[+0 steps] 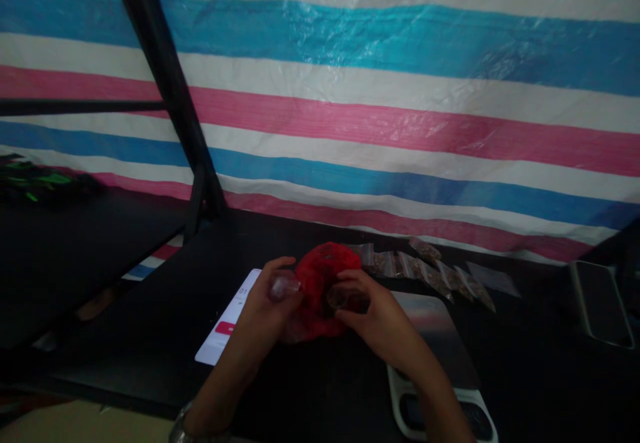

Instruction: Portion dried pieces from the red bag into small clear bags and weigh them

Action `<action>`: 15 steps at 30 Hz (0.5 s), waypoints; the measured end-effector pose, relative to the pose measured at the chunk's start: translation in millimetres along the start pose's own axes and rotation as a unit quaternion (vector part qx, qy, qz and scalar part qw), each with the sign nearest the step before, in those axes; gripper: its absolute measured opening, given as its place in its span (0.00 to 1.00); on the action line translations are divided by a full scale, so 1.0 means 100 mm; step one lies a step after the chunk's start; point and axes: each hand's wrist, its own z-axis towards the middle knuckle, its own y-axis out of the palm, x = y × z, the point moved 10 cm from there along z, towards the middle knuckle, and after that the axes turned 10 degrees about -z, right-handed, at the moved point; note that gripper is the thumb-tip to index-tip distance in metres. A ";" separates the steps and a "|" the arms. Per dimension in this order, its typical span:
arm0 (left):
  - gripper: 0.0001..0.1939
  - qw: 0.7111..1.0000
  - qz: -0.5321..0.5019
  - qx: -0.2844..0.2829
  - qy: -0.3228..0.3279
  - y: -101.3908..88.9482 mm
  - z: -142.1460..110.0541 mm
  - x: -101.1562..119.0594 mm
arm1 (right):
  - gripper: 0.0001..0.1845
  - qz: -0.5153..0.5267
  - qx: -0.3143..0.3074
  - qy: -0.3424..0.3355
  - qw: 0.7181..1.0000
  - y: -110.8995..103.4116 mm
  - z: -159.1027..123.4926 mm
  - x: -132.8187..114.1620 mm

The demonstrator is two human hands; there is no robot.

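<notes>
Red bag [320,276] is between left hand [270,303] and right hand [377,309]. Left grasps clear plastic [286,287]; right, I cannot tell.

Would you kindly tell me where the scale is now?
In the head view's lower right, the scale lies on the black table, right of the red bag and partly hidden by the right forearm.

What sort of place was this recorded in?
Probably a makeshift work corner: a black table holds a scale and small filled bags, with a striped plastic sheet hanging behind it.
</notes>
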 end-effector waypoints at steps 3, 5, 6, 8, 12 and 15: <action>0.27 0.988 0.112 -0.042 0.096 0.10 -0.02 0.12 | 0.26 0.024 0.035 -0.010 0.999 -0.11 0.00 -0.11; 0.27 0.977 0.149 -0.072 0.131 0.19 -0.06 0.13 | 0.25 0.036 0.059 -0.026 0.997 -0.15 -0.01 -0.21; 0.28 0.970 0.170 -0.086 0.153 0.24 -0.08 0.14 | 0.24 0.043 0.067 -0.036 0.996 -0.15 -0.02 -0.25; 0.30 0.947 0.216 -0.113 0.207 0.33 -0.15 0.17 | 0.23 0.050 0.074 -0.054 0.995 -0.12 -0.03 -0.35; 0.28 0.915 0.277 -0.138 0.257 0.44 -0.25 0.13 | 0.23 -0.021 0.043 -0.059 0.997 0.01 -0.04 -0.49; 0.28 0.915 0.285 -0.133 0.253 0.42 -0.26 0.07 | 0.24 -0.085 0.022 -0.081 0.993 0.06 -0.07 -0.57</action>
